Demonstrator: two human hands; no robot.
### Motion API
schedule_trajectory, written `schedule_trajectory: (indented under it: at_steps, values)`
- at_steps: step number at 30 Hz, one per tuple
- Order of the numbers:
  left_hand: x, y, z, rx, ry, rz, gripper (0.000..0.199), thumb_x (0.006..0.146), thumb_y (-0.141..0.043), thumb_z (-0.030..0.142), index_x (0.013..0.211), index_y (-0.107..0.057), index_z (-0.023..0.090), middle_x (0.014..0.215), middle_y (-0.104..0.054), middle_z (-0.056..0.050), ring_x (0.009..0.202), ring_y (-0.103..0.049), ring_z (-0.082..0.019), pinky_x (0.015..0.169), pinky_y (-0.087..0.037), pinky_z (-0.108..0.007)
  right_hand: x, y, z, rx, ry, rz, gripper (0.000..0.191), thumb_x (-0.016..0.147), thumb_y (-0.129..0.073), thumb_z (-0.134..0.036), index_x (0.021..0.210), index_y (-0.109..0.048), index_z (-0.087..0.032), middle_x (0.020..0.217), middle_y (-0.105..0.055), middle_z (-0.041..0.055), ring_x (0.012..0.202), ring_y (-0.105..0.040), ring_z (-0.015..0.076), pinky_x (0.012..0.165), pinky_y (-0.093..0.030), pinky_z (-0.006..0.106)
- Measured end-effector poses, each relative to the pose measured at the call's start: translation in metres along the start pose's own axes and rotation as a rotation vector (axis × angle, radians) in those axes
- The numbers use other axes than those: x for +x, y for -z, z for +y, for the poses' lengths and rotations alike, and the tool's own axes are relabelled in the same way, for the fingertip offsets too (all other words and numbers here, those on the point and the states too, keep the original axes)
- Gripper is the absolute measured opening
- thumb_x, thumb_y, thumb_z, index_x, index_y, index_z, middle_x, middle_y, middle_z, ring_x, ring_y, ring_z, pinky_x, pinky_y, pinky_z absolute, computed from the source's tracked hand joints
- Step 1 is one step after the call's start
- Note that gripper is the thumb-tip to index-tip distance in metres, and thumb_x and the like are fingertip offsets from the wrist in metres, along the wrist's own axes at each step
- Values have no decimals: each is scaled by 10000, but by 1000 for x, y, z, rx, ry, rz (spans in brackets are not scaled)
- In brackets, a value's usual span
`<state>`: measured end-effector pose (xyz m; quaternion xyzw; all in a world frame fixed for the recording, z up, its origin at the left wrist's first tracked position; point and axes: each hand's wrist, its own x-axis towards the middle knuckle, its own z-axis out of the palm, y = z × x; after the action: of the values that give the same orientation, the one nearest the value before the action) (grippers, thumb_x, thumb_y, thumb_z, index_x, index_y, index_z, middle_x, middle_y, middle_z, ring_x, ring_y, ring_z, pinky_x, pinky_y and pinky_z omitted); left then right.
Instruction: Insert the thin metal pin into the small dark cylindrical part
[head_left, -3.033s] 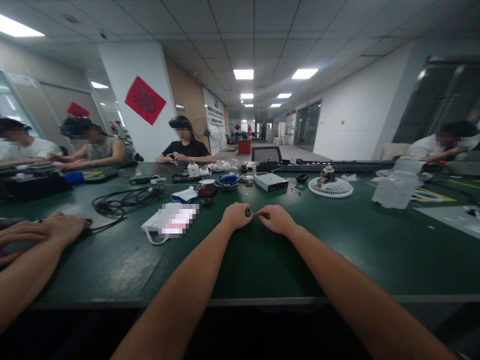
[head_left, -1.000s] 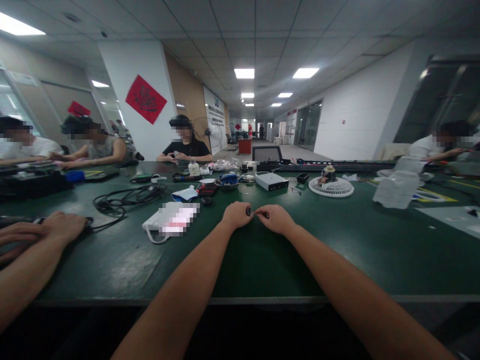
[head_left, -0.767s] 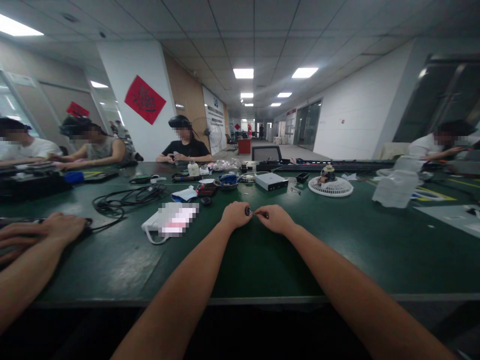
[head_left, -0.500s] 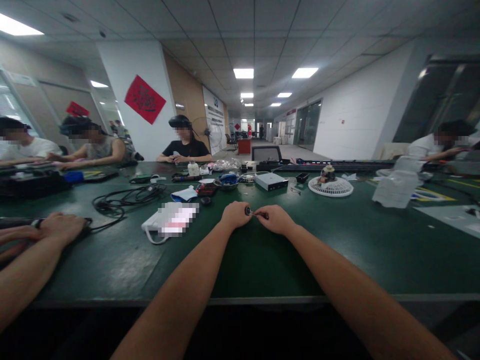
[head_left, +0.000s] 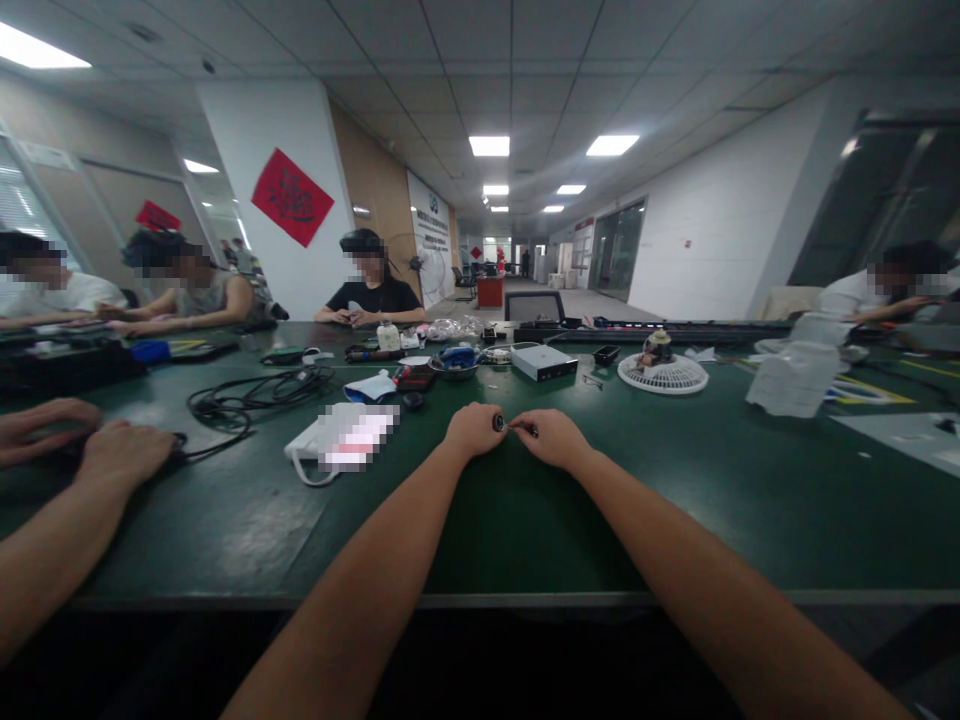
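Over the green table, my left hand [head_left: 472, 431] is closed around a small round black part [head_left: 499, 423], whose ringed end faces right. Just to its right, my right hand [head_left: 556, 439] is pinched on a small thin tool with a dark end [head_left: 534, 432]. Its light tip points at the round part; whether they touch I cannot tell. The fingers hide most of both things. A white box-like thing with a strap [head_left: 304, 452], partly blurred out, lies left of my left hand.
A co-worker's hands [head_left: 124, 455] work at the left by a coil of black cable [head_left: 247, 400]. Beyond my hands are a silver drive-like box [head_left: 544, 362], a white fan grille [head_left: 663, 376] and a bowl [head_left: 453, 372]. Clear plastic packaging [head_left: 795, 380] stands right. Several people sit around.
My two hands stay close together with almost no movement. At the left, the co-worker's farther hand has risen away from the dark object, and the view has shifted slightly.
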<state>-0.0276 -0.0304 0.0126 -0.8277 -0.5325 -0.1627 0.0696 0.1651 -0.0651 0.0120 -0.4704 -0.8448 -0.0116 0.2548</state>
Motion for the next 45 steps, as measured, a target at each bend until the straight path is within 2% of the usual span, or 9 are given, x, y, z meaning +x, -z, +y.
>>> schedule_trajectory:
  at_steps: [5, 11, 15, 25, 33, 40, 45]
  values:
    - [0, 1, -2, 5, 12, 11, 287, 842, -575, 432, 967, -736, 231, 934, -747, -96, 886, -697, -262, 771, -520, -321, -1, 0, 1, 6, -17, -10, 291, 931, -538, -285, 1135, -745, -278, 997, -774, 25, 862, -692, 201, 767, -477, 283]
    - [1, 0, -2, 7, 6, 11, 291, 845, -573, 444, 960, -731, 227, 924, -746, -93, 891, -696, -262, 768, -520, -319, -3, 1, 0, 21, -20, -44, 274, 924, -558, -307, 1119, -740, -244, 789, -732, 13, 693, -639, 162, 656, -427, 257]
    - [1, -1, -1, 1, -14, -3, 271, 831, -596, 433, 956, -733, 235, 927, -748, -86, 898, -698, -262, 768, -520, -316, -3, 2, -2, 23, -15, -51, 271, 930, -555, -310, 1128, -729, -246, 768, -718, 5, 677, -627, 154, 642, -408, 254]
    - [0, -1, 0, 0, -13, -6, 288, 851, -572, 439, 965, -737, 233, 933, -746, -95, 878, -700, -257, 764, -521, -317, -1, 1, -3, -13, -51, -48, 290, 937, -535, -321, 1148, -727, -268, 934, -762, 39, 827, -676, 204, 715, -442, 278]
    - [1, 0, -2, 8, 0, 6, 306, 847, -567, 452, 974, -738, 233, 936, -746, -100, 877, -699, -267, 747, -521, -323, -2, 4, -4, 0, -34, -62, 285, 938, -543, -332, 1137, -734, -263, 846, -751, 18, 758, -670, 178, 701, -449, 263]
    - [1, 0, 1, 6, -14, -15, 268, 841, -579, 417, 957, -745, 241, 919, -750, -86, 895, -701, -251, 781, -516, -305, -1, 2, -4, -7, -27, -47, 298, 951, -526, -313, 1167, -728, -278, 1050, -767, 30, 913, -688, 204, 802, -468, 282]
    - [1, 0, -2, 5, 8, 3, 307, 851, -564, 451, 995, -738, 242, 936, -745, -93, 893, -698, -259, 779, -520, -323, -1, 1, -2, -18, -45, -46, 302, 945, -518, -310, 1152, -735, -274, 1042, -770, 41, 909, -691, 223, 779, -474, 299]
